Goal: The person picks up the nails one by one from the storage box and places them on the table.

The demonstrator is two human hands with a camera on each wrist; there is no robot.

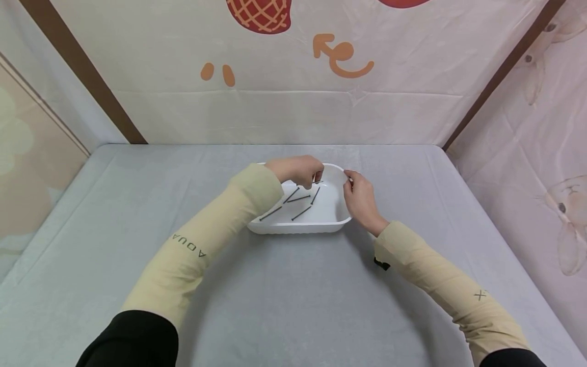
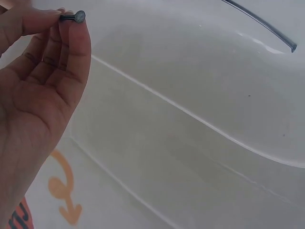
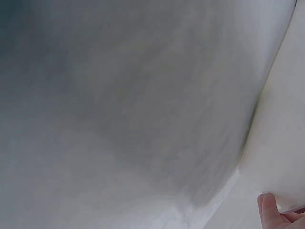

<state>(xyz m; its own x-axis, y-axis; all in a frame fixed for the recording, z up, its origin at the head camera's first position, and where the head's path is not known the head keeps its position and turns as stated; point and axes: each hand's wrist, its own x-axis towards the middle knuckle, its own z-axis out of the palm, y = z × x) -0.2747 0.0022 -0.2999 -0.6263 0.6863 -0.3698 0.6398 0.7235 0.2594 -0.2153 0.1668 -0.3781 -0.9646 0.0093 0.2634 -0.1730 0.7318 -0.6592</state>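
Observation:
A white tray point(image 1: 300, 229) with rounded corners rests on the table, and several dark metal nails lie scattered over its floor, among them one nail point(image 1: 301, 213) toward the front. Over the tray's back part, my left hand point(image 1: 300, 171) pinches a nail point(image 2: 74, 17) between thumb and fingertips; its flat round head shows in the left wrist view. Another nail point(image 2: 267, 26) lies in the tray there. My right hand point(image 1: 361, 201) grips the tray's right rim, thumb and fingers on the edge. Only its fingertips point(image 3: 269, 207) appear in the right wrist view, against the tray wall point(image 3: 281, 114).
A pale grey cloth covers the table point(image 1: 293, 300). Behind it hangs a light curtain point(image 1: 284, 114) with red and orange prints, and a pinkish curtain point(image 1: 527, 153) hangs on the right. Both forearms reach in from the front.

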